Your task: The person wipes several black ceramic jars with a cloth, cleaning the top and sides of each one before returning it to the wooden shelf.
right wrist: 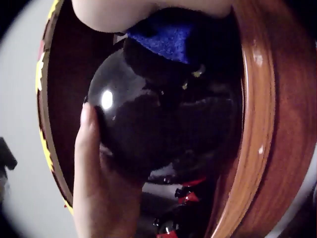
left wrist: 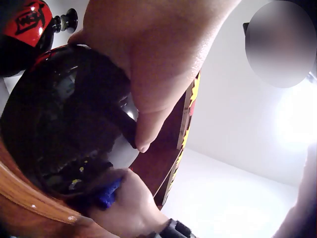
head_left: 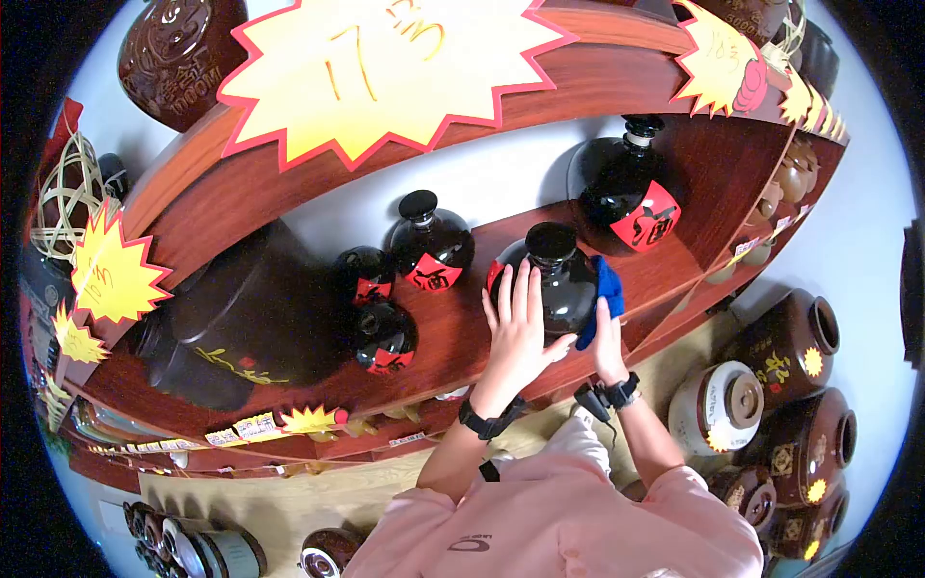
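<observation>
A round, glossy black liquor jar with a dark stopper stands near the front of a red-brown wooden shelf. My left hand lies against its left side, fingers extended over the shoulder and thumb spread toward the front. On the jar's right side, my right hand holds a blue cloth against the surface. In the left wrist view the cloth shows beneath the right hand, low on the jar; that hand's fingertips are hidden. The right wrist view shows the left thumb along the jar's curve.
A larger black jar with a red label stands behind to the right. Several smaller labelled jars sit to the left, beside a big dark jar. A starburst sign hangs on the upper beam. Brown jars stand on the floor at right.
</observation>
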Tool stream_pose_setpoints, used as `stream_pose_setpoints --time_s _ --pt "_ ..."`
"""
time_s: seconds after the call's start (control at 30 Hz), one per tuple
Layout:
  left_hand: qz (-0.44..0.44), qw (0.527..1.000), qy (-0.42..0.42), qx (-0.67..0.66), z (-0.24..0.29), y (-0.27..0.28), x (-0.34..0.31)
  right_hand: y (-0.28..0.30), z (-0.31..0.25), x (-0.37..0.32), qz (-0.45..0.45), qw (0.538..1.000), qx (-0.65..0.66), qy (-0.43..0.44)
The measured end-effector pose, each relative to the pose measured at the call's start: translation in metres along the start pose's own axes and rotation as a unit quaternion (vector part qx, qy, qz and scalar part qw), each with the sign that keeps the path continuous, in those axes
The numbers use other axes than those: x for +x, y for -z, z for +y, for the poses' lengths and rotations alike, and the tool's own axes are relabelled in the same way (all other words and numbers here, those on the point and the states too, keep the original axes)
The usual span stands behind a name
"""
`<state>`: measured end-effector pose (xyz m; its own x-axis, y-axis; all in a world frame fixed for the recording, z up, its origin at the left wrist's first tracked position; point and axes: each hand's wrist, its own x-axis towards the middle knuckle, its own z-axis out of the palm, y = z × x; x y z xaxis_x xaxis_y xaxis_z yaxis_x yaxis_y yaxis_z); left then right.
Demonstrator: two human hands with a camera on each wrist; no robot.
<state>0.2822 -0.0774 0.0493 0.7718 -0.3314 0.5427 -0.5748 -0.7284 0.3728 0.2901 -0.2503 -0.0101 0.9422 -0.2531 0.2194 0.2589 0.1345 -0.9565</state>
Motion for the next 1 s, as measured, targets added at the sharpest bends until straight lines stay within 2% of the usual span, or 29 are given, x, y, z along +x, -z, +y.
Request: stream_pose_setpoints --time_s 0.07,0.17,0.2,0.3,0.33,0.4,0.47,0.53,0.57,0.73,0.83,0.87,1.0 --pt "0.001 1.0 -0.001 -0.001 0.0 0.0 0.0 -0.006 -0.026 -0.003 -0.043 0.986 -0.116 0.108" --pt "0.005 1.0 -0.007 0.001 0.0 -0.001 -0.001 -0.011 -0.047 -0.002 -0.104 0.918 -0.283 0.258" --pt "0.002 1.0 -0.007 0.002 0.0 -0.001 -0.001 -0.012 -0.05 0.006 -0.11 0.928 -0.251 0.253" --pt "-0.002 1.0 -0.01 0.008 -0.001 -0.001 0.0 -0.004 -0.05 0.029 -0.144 0.96 -0.186 0.155" --pt "-0.003 1.0 -0.01 0.006 -0.001 0.0 0.0 0.001 -0.041 0.035 -0.141 0.976 -0.145 0.077" --pt "-0.004 1.0 -0.009 0.003 -0.001 0.001 0.0 0.004 -0.031 0.044 -0.126 0.992 -0.009 -0.006" --pt "-0.004 1.0 -0.007 0.003 0.0 0.002 -0.001 0.004 -0.023 0.046 -0.107 0.98 0.126 -0.109" --pt "0.002 1.0 -0.006 0.005 0.001 0.002 0.0 0.005 -0.013 0.041 -0.102 0.93 0.272 -0.226" --pt "0.005 1.0 -0.006 0.006 0.002 0.002 0.0 0.01 0.016 0.044 -0.081 0.944 0.264 -0.182" --pt "0.057 0.998 0.013 -0.015 0.01 -0.002 -0.005 0.009 0.012 0.041 -0.095 0.955 0.236 -0.149" --pt "0.155 0.98 0.073 -0.096 0.013 -0.02 -0.019 0.017 0.029 0.049 -0.085 0.959 0.214 -0.166" --pt "0.178 0.966 0.098 -0.161 0.009 -0.028 -0.024 0.018 0.029 0.048 -0.081 0.957 0.217 -0.174" --pt "0.187 0.924 0.164 -0.289 -0.005 -0.051 -0.037 0.029 0.06 0.058 -0.071 0.964 0.192 -0.167"
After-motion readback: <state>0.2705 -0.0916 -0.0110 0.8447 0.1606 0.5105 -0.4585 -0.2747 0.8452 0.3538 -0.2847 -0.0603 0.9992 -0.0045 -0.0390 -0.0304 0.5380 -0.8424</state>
